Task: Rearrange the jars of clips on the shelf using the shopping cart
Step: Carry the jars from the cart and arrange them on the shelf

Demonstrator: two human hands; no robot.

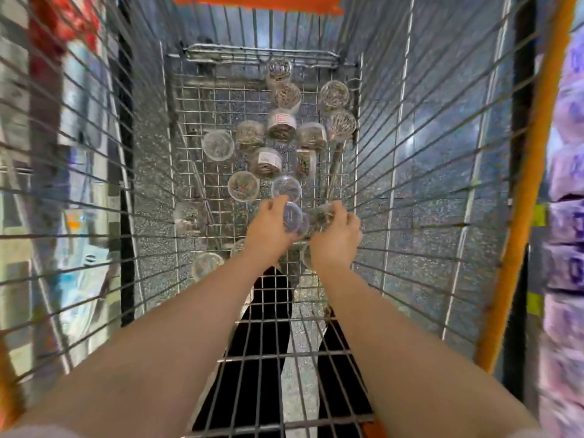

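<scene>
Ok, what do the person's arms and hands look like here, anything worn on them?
Both forearms are bare down to the left hand and right hand: no gloves, watch or bracelet shows. Rings are too blurred to judge. A pale edge at the bottom corners may be short sleeves, but I cannot tell.

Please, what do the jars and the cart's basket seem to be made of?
The jars look like clear, glossy plastic, possibly glass: the clips show through their walls and lids. The basket looks like bare silvery metal wire, joined in a grid that glints. Its orange rim may be plastic-coated.
</scene>
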